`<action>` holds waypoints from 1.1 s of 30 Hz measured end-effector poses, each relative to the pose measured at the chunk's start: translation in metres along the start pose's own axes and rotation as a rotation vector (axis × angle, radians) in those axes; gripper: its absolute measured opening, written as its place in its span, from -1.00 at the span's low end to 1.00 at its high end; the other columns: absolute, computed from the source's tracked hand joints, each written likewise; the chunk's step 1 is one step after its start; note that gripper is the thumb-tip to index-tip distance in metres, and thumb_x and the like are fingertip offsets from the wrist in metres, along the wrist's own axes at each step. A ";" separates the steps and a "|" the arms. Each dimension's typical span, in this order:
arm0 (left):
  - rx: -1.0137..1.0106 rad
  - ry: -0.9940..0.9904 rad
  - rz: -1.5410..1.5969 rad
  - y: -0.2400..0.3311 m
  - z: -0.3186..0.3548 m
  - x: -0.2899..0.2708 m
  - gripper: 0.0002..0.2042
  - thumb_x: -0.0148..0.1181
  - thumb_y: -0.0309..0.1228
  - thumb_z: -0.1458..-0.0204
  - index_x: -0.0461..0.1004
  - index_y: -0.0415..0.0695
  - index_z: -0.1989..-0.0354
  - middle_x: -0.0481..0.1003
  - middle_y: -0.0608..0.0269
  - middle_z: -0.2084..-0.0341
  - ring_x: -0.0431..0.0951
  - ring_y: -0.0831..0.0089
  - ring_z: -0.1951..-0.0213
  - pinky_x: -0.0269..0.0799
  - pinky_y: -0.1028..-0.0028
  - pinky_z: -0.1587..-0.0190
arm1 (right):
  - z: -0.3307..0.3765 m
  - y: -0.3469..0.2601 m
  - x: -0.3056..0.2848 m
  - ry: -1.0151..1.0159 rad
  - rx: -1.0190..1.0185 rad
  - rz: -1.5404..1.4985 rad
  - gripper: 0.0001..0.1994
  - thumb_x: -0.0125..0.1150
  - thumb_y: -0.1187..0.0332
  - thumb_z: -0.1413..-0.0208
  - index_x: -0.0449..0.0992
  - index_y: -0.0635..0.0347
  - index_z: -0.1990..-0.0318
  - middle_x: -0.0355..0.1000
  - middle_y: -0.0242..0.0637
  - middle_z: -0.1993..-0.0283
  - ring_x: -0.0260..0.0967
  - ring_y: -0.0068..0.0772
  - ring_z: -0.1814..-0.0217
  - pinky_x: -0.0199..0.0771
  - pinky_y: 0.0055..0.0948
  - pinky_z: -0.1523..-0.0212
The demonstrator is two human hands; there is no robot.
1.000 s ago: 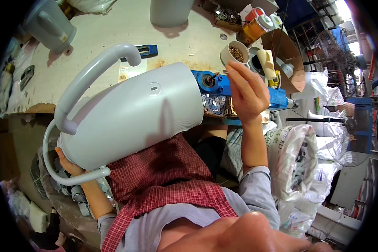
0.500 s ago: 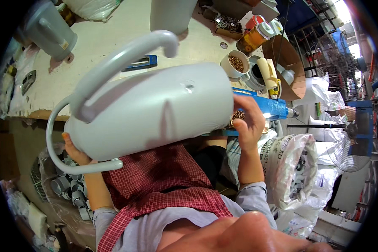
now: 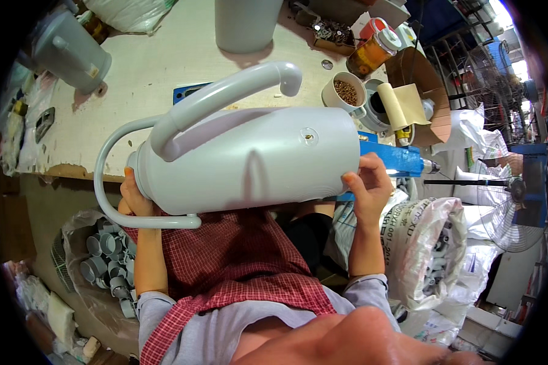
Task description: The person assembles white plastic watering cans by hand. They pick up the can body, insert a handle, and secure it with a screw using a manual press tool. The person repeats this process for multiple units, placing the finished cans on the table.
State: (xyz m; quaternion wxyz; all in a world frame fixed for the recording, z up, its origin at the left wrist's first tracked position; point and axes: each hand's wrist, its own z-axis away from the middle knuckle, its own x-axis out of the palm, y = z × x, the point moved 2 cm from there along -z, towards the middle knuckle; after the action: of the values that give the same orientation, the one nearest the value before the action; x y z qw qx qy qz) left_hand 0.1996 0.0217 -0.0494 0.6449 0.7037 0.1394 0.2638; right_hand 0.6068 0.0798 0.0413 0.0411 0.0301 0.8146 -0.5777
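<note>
I hold a large pale grey plastic jug body (image 3: 243, 161) sideways over my lap, its thick handle (image 3: 225, 97) uppermost and a thin carrying loop (image 3: 112, 194) at the left end. My left hand (image 3: 134, 198) grips the jug's left end by the loop. My right hand (image 3: 368, 182) presses against its flat base at the right end. A small fitting (image 3: 309, 136) shows on the jug's side near the base. A red checked apron (image 3: 225, 255) covers my lap beneath.
The worn workbench (image 3: 158, 55) carries two more grey jug bodies (image 3: 73, 52) (image 3: 246, 24), a cup of small screws (image 3: 346, 92), an orange jar (image 3: 371, 52), a blue tool (image 3: 396, 159) and a cardboard box (image 3: 417, 76). A bag of grey caps (image 3: 100, 255) sits lower left; white sacks (image 3: 432, 243) and a fan (image 3: 511, 194) stand on the right.
The jug has turned from tilted to level across my lap. My right hand came down from near the screw cup to the jug's base. My left hand stays at the loop end.
</note>
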 end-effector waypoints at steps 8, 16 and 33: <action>0.108 0.018 -0.131 0.007 -0.007 -0.009 -0.38 -0.21 0.05 -0.33 0.52 -0.35 0.28 0.57 0.22 0.51 0.55 0.51 0.47 0.47 0.52 0.44 | -0.038 -0.052 0.013 0.026 -0.415 0.501 -0.52 0.37 0.32 -0.01 0.46 0.27 -0.11 0.42 -0.11 -0.02 0.39 -0.27 0.01 0.40 -0.37 -0.05; 0.086 0.005 -0.119 -0.007 -0.015 -0.033 -0.46 -0.20 -0.01 -0.34 0.51 -0.30 0.25 0.57 0.17 0.44 0.58 0.46 0.43 0.49 0.50 0.44 | -0.103 -0.031 0.077 -0.430 -0.075 -0.164 -0.46 0.22 0.55 -0.12 0.26 0.37 -0.28 0.36 -0.19 -0.19 0.36 -0.40 -0.16 0.40 -0.47 -0.11; 0.072 0.063 -0.058 0.016 -0.014 -0.015 -0.52 0.00 -0.03 -0.29 0.51 -0.27 0.37 0.52 0.28 0.53 0.47 0.56 0.48 0.40 0.52 0.41 | -0.085 -0.042 0.066 -0.407 -0.008 -0.114 -0.64 0.28 0.45 -0.08 0.54 0.35 -0.05 0.49 -0.41 0.14 0.39 -0.67 0.20 0.38 -0.71 0.17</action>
State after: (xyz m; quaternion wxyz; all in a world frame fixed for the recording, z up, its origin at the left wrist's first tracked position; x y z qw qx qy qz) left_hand 0.1777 0.0230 -0.0361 0.6219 0.7134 0.1893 0.2617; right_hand 0.5342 0.1459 0.1021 0.1723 -0.1334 0.7922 -0.5700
